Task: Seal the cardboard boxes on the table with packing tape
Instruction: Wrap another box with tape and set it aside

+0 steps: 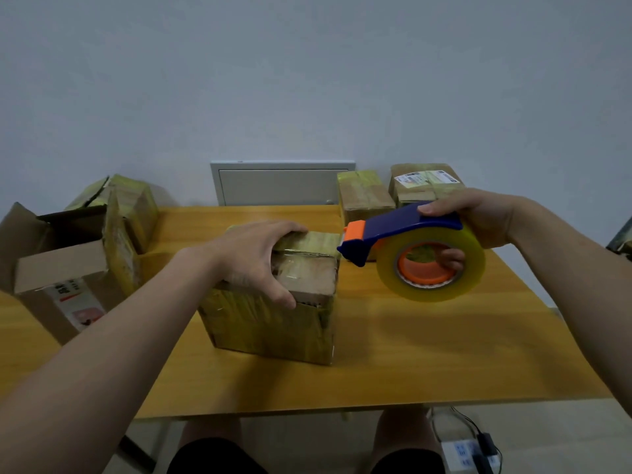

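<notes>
Head camera: my left hand covers much of the top of the middle box, so I can't see the flap seam under it. My right hand's fingers pass into the orange core of the tape roll, and only two fingertips show through it. I can't tell whether the orange nose of the tape dispenser touches the box's far right top edge or sits just beside it. The labels on the two far boxes are too blurred to read. The open box at the left is cut off by the frame edge.

The dispenser's long axis runs left to right, nose pointing left at the box and roll on the right, held above the table. The middle box stands upright on the table in front of me, with one corner turned toward me.

My left hand lies palm down on the box top, fingers spread and fairly straight, thumb near the front edge. My right hand is clamped around the dispenser, thumb on top of the blue handle.
</notes>
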Available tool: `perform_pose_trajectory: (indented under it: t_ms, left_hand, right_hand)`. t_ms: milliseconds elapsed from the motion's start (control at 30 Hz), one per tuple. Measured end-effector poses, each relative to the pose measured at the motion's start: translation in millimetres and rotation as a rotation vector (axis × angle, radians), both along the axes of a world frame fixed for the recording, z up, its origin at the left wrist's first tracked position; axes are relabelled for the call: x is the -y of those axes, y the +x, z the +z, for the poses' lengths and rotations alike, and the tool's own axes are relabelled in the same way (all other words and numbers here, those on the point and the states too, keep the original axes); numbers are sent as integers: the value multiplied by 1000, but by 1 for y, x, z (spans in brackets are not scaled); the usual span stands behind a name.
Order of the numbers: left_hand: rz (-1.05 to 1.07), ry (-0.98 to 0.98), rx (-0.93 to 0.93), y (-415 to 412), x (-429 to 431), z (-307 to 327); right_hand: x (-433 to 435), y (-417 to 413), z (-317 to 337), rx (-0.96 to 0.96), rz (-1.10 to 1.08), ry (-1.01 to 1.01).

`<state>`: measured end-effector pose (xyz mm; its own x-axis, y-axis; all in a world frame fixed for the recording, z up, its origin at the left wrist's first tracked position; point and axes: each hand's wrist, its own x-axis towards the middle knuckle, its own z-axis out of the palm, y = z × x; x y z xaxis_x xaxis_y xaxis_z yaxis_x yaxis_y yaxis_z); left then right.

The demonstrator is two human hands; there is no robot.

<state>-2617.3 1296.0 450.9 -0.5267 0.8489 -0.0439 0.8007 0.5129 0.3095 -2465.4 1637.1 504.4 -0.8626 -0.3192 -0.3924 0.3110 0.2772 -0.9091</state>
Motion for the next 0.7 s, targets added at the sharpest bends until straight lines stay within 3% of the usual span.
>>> perform_pose_trajectory:
  t_ms: [367,533,600,700]
  left_hand:
    - [-8,-28,5,-2,-1,-1]
    - [61,-193,76,4,-20,11]
    - [125,-187,-40,15,-38,14]
    - [-20,-105,-196,37,-61,0]
  right_hand:
    - [-4,1,-30,31,-57,50]
    - [0,4,-54,17,-68,21]
    - [2,4,-63,-3,-81,-13]
    - [3,5,-72,-34,-82,-84]
